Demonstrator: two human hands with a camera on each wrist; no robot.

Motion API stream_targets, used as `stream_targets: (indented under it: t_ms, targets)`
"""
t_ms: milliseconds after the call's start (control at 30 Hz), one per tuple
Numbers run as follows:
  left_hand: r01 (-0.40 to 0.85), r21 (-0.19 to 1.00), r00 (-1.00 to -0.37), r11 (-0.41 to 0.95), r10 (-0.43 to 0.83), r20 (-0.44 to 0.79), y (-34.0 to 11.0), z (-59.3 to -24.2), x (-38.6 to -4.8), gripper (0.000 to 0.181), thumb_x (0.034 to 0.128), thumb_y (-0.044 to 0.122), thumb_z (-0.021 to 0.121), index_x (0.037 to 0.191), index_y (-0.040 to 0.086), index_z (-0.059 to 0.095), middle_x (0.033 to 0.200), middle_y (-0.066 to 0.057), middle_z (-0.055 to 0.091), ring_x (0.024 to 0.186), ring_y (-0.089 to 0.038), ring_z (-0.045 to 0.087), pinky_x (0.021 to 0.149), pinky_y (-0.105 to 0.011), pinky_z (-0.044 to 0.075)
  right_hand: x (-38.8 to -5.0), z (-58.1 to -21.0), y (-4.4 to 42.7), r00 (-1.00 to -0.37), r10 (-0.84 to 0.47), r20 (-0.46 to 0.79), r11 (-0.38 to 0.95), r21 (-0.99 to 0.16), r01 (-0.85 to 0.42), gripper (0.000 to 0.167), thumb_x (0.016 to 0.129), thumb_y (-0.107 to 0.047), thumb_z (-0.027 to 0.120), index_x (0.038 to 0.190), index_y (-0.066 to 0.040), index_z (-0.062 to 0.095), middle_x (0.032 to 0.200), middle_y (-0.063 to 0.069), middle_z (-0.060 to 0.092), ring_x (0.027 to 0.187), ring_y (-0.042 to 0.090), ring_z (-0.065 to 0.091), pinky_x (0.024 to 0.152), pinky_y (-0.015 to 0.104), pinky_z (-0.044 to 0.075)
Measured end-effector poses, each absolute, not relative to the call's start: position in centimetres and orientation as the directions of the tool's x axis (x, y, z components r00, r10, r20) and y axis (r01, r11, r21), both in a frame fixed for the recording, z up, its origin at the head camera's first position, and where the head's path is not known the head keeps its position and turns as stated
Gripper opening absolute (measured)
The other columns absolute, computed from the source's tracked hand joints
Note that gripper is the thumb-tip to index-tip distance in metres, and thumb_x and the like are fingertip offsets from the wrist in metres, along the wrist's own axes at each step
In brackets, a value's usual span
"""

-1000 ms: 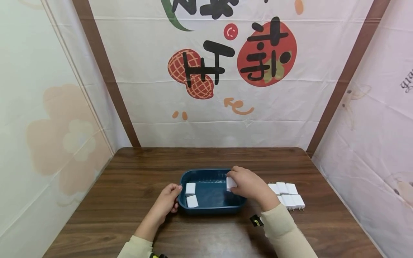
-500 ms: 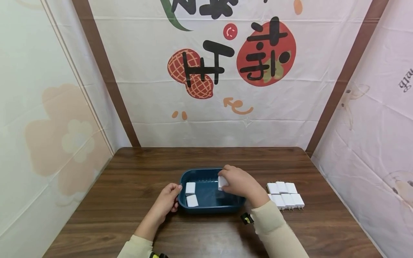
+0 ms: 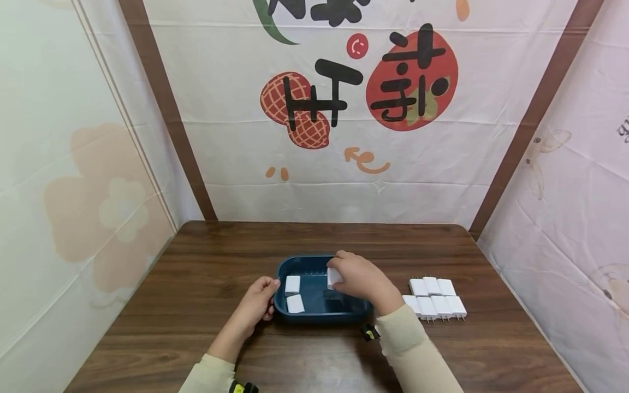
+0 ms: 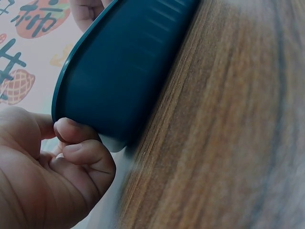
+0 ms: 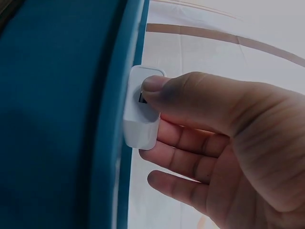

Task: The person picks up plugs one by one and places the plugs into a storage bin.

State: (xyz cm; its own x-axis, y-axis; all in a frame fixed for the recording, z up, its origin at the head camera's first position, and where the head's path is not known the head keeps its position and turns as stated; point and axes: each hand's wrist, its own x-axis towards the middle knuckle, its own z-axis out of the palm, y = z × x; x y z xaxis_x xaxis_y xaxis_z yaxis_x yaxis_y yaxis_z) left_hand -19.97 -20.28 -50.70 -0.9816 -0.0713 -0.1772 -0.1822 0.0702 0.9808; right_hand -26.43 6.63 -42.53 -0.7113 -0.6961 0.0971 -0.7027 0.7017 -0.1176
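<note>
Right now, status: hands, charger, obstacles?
Left hand grips blue tray. Right hand pinches white charger over it. Two chargers inside, left end; no blockage seen.

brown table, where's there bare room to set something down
The brown table is bare left of the left hand, behind the blue tray, and in front of it between the sleeves. It is crowded right of the tray: white chargers sit in two rows there. The right hand, holding one more charger, crowds the tray's right half.

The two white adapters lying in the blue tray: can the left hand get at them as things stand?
Likely yes: the left hand holds the tray at the end nearest both adapters, and nothing covers them, though it would probably have to let go first.
</note>
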Motion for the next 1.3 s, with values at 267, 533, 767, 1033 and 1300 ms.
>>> stream_targets:
  t_ms: [267,533,767,1033,1300]
  targets:
    - [-0.178,0.982,-0.982,0.069,-0.074,-0.173,-20.1,-50.4,-19.8,0.031,0.1087,0.030,0.051,0.114,-0.001,0.051,0.075,-0.004,0.046,0.055,-0.014,0.044,0.045,-0.023,0.037,-26.2,-42.5,5.5,-0.689,-0.719,0.089,0.675,-0.149,-0.723,0.045,0.090,-0.026,0.080,0.130,-0.008,0.068,0.121,0.008,0.063,0.099,0.019,0.064,0.084,0.035,0.058]
    - [-0.184,0.981,-0.981,0.068,-0.079,-0.179,-20.1,-50.8,-19.8,0.032,0.1090,0.031,0.050,0.114,0.000,0.050,0.075,-0.004,0.045,0.055,-0.015,0.044,0.045,-0.024,0.037,-26.2,-42.9,4.6,-0.692,-0.715,0.097,0.675,-0.158,-0.720,0.043,0.091,-0.027,0.080,0.129,-0.010,0.069,0.121,0.006,0.064,0.099,0.017,0.064,0.084,0.033,0.058]
    - [-0.187,0.980,-0.980,0.070,-0.077,-0.182,-20.2,-50.9,-19.9,0.032,0.1093,0.031,0.050,0.115,0.000,0.050,0.076,-0.003,0.045,0.055,-0.014,0.044,0.045,-0.024,0.037,-26.0,-43.0,3.7,-0.700,-0.707,0.102,0.682,-0.165,-0.713,0.044,0.091,-0.027,0.080,0.130,-0.010,0.068,0.122,0.005,0.064,0.100,0.016,0.064,0.086,0.033,0.058]
    - [-0.184,0.981,-0.981,0.068,-0.080,-0.179,-20.2,-50.9,-19.9,0.032,0.1095,0.031,0.049,0.115,0.000,0.050,0.076,-0.004,0.046,0.055,-0.014,0.044,0.045,-0.024,0.038,-25.8,-43.7,2.7,-0.726,-0.678,0.119,0.719,-0.099,-0.688,0.043,0.091,-0.029,0.080,0.128,-0.012,0.069,0.120,0.004,0.065,0.096,0.015,0.063,0.084,0.030,0.058]
    - [-0.179,0.981,-0.982,0.071,-0.075,-0.174,-20.3,-50.7,-19.8,0.032,0.1087,0.032,0.051,0.114,0.000,0.051,0.076,-0.004,0.046,0.055,-0.015,0.044,0.045,-0.024,0.038,-25.6,-44.4,1.9,-0.748,-0.655,0.106,0.743,-0.090,-0.663,0.043,0.092,-0.029,0.079,0.128,-0.010,0.068,0.121,0.005,0.065,0.097,0.014,0.063,0.084,0.028,0.058]
